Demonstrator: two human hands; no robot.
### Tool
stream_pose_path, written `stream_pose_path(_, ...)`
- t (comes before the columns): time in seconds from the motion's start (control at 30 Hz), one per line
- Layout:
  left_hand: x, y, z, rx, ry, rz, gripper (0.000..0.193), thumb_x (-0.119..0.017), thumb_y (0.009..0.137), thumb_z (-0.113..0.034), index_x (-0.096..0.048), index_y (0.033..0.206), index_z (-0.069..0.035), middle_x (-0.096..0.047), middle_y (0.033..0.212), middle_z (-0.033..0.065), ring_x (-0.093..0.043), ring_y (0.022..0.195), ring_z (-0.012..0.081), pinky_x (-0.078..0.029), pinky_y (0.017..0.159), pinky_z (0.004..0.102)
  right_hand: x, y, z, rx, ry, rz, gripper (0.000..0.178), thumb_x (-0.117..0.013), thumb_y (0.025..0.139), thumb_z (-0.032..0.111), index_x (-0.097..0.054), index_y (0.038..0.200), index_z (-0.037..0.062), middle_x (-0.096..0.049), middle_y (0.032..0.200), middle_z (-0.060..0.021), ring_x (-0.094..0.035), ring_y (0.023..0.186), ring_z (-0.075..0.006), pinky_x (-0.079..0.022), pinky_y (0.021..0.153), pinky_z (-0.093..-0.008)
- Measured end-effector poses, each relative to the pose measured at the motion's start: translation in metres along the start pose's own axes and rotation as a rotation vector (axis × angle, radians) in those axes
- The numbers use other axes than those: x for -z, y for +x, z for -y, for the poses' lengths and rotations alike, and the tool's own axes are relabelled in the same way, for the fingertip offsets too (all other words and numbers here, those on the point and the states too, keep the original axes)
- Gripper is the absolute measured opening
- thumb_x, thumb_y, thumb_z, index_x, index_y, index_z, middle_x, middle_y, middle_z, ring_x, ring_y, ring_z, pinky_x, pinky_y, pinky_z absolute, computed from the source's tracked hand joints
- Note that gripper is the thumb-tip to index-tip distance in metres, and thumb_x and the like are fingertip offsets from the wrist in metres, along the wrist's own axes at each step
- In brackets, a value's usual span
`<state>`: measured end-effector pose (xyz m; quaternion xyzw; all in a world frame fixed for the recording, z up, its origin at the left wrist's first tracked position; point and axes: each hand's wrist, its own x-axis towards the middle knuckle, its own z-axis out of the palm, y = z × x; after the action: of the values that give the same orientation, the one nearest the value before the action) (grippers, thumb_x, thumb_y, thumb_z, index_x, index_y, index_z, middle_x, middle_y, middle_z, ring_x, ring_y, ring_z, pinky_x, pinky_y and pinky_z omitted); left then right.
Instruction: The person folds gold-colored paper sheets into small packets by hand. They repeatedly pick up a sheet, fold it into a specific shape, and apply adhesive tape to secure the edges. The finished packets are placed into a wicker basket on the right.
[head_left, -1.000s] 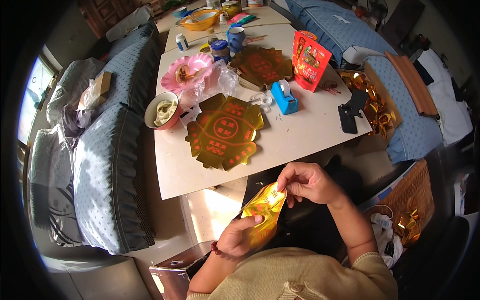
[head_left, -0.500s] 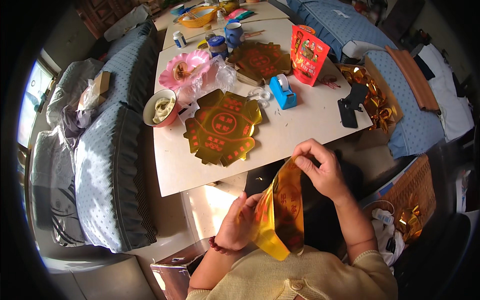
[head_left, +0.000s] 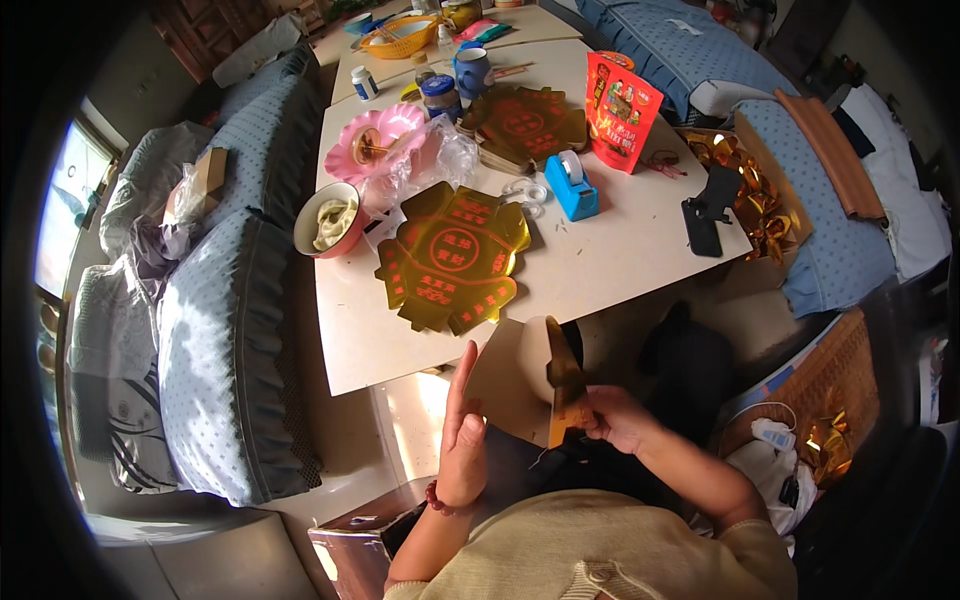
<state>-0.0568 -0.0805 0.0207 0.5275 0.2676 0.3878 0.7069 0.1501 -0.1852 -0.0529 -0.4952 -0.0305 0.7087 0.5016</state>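
Note:
My right hand pinches a sheet of gold foil card over my lap, just off the table's near edge. The sheet is bent, with its plain pale back on the left and its gold face on the right. Beside the pale back, my left hand is upright with its fingers stretched out; whether it touches the card I cannot tell. Flat on the table lies another gold card cut-out with red print and tabbed edges. Behind it sits a stack of similar gold cut-outs.
On the table stand a blue tape dispenser, a red pouch, a black phone holder, a bowl of pale paste, a pink dish and jars. A box of gold foil sits right; sofas flank both sides.
The gold card has swung from its printed face to show its pale back. My right hand has moved down along it. My left hand's fingers have straightened upward.

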Motion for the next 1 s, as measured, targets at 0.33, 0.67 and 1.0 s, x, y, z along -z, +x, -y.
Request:
stream_pose_path(0.33,0.001,-0.015,0.013,0.227,0.034,0.137,0.065,-0.051,0.102,-0.036,-0.035,0.154,-0.002,-0.032,0.161,0.0137,-0.026,0.15,0.0243,-0.017,0.122,0.0371,-0.004,0.007,-0.075,-0.348,-0.229,0.121,0.013,-0.064,0.092,0.014,-0.062,0.083,0.006,-0.061,0.074,-0.0042,-0.053,0.057,-0.0109,-0.043,0.048,-0.0259)
stream_pose_path(0.67,-0.023,-0.031,0.034,0.099,0.473,0.101,0.061,-0.075,0.09,-0.014,-0.052,0.146,-0.008,-0.047,0.133,0.0132,-0.048,0.12,0.0236,-0.038,0.105,0.0317,-0.009,-0.033,-0.009,0.342,-0.349,0.177,0.039,-0.042,0.109,0.033,-0.048,0.139,0.0081,-0.056,0.126,-0.003,-0.055,0.116,-0.0115,-0.051,0.097,-0.0324)
stream_pose_path(1.0,-0.022,-0.033,0.034,0.418,0.073,0.202,0.089,-0.067,0.089,0.003,-0.015,0.16,-0.009,-0.051,0.136,0.0089,-0.057,0.113,0.0125,-0.05,0.093,0.0258,-0.014,-0.04,-0.008,0.45,-0.471,0.195,0.056,-0.063,0.101,0.027,-0.043,0.146,0.0007,-0.057,0.135,-0.0063,-0.055,0.119,-0.0132,-0.047,0.1,-0.0309)
